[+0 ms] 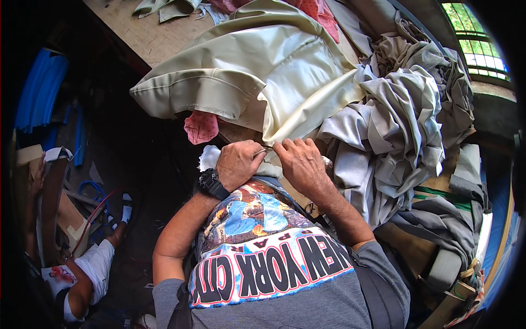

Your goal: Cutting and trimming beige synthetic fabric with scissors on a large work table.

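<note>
A large cream leatherette cover, shiny with stitched seams, lies spread over the work table, its near corner hanging down at my hands. My left hand, with a black watch on its wrist, is closed around a thin, shiny piece whose kind I cannot make out. Close beside it, my right hand has its fingers bent and pressed on the cover's near corner. Both hands meet just in front of my body. Under the cover, a piece of pink dotted cloth sticks out, and white wadding shows beside my left wrist.
Heaped grey fabric fills the right side, below a barred window. The wooden table top shows at the far left. On the floor at left, another person sits by wooden frame pieces. Blue strips stand behind.
</note>
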### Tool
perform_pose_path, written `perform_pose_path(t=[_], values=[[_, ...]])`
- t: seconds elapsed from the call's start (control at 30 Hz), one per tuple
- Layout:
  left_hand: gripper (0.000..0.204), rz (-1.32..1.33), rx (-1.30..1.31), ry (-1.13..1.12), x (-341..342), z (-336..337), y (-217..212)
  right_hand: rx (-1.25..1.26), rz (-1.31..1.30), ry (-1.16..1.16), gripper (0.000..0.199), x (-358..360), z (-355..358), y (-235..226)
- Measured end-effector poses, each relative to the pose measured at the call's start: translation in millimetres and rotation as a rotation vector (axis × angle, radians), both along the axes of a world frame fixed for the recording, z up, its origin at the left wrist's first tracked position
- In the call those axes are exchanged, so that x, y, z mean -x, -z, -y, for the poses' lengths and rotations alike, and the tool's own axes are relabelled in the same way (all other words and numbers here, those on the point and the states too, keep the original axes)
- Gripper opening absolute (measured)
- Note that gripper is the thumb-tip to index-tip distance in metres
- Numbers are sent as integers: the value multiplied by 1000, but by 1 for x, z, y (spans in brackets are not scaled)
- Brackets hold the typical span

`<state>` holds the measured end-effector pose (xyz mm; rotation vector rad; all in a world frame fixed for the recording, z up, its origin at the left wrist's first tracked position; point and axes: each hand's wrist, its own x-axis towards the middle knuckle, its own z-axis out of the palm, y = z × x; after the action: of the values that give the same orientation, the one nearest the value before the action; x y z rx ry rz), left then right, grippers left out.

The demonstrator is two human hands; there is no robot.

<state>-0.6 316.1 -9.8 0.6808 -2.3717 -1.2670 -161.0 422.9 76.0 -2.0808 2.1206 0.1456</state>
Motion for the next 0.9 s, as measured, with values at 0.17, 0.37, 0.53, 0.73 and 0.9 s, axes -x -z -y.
perform_pose_path(t=[0.17, 0.37, 0.53, 0.73, 0.9], values=[[18, 21, 17, 18, -4, 1, 2, -109, -37, 18, 18, 5, -9, -24], [18, 3, -28, -1, -3, 4, -1, -74, 142, 237, 17, 31, -13, -51], [16, 15, 55, 19, -1, 5, -4, -91, 440, 349, 31, 28, 38, 10], [18, -38, 92, -2, -3, 8, -3, -51, 392, 193, 27, 40, 51, 48], [22, 71, -107, -55, -10, 6, -15, 648, 832, 782, 28, 129, 60, 85]])
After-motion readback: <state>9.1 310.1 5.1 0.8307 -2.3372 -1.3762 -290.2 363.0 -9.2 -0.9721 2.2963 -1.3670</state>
